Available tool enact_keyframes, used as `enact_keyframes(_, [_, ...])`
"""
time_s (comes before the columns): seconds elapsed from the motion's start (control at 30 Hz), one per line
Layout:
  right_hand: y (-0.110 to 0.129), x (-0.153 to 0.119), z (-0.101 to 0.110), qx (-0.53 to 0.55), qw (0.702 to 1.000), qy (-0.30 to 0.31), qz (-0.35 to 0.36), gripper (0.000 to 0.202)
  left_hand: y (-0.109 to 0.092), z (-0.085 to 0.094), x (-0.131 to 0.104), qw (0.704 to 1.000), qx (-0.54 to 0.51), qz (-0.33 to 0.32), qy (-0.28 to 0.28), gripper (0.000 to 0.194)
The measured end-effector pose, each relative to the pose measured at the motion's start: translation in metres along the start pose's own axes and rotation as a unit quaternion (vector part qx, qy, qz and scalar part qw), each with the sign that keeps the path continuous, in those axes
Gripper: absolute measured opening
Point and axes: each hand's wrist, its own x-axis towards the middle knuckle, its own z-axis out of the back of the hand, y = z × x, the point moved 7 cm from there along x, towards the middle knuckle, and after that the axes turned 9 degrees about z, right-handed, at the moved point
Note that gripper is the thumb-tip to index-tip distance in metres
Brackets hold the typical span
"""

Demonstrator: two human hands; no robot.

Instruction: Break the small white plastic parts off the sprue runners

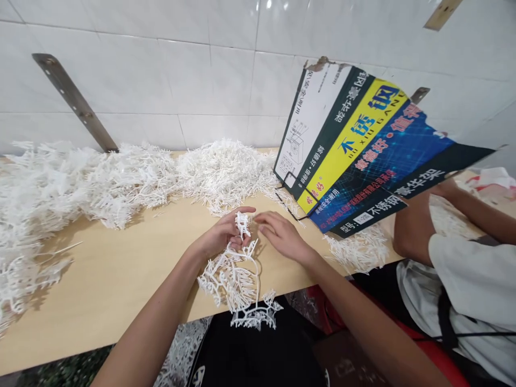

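Note:
My left hand (227, 234) is closed around a small cluster of white plastic pieces (242, 224), which shows between its fingers above the table's middle. Just right of the cluster is my right hand (281, 235), its fingers bent and close together; whether they pinch anything is too small to tell. Below my hands, a branching white plastic frame (231, 279) lies at the table's front edge, and part of it (257, 316) hangs over my black clothing. Behind my hands rises a heap of small white pieces (228, 172).
A larger white heap (100, 180) spreads along the left of the brown table (133, 279). An upright printed cardboard sheet (355, 156) stands at the right, with more white pieces (358, 250) below it. Beyond it sits another person in a light shirt (471, 274). Metal brackets (74, 102) are on the tiled wall.

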Motion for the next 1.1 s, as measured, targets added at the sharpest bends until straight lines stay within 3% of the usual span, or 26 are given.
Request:
enact_keyframes(0.1, [-0.011, 0.033, 0.013, 0.062, 0.997, -0.031, 0.016, 0.023, -0.001, 0.000, 0.000, 0.999, 0.046, 0.002, -0.024, 0.087])
enact_keyframes(0.2, [-0.016, 0.052, 0.007, 0.164, 0.986, -0.027, 0.009, 0.024, -0.007, 0.003, -0.002, 0.993, 0.106, -0.018, -0.057, 0.085])
enact_keyframes(0.33, [-0.019, 0.054, -0.007, 0.209, 0.976, -0.067, 0.002, 0.028, -0.006, 0.010, -0.001, 0.984, 0.153, -0.025, -0.087, 0.098])
enact_keyframes(0.43, [-0.017, 0.049, -0.018, 0.192, 0.980, -0.046, 0.008, 0.032, 0.000, 0.014, 0.004, 0.978, 0.180, -0.024, -0.097, 0.099])
enact_keyframes(0.6, [-0.018, 0.046, -0.028, 0.165, 0.986, 0.001, -0.026, 0.024, 0.004, 0.016, 0.010, 0.973, 0.199, -0.034, -0.108, 0.085])
enact_keyframes(0.8, [-0.024, 0.047, -0.025, 0.328, 0.942, -0.035, -0.058, 0.027, -0.001, 0.023, 0.009, 0.976, 0.135, -0.036, -0.169, 0.064])
enact_keyframes(0.93, [-0.024, 0.042, -0.021, 0.362, 0.927, -0.050, -0.080, 0.029, -0.010, 0.027, 0.005, 0.959, 0.158, -0.078, -0.223, 0.044])
enact_keyframes(1.1, [-0.020, 0.042, -0.018, 0.345, 0.935, -0.058, -0.059, 0.029, -0.022, 0.017, -0.002, 0.924, 0.250, -0.131, -0.257, 0.029])
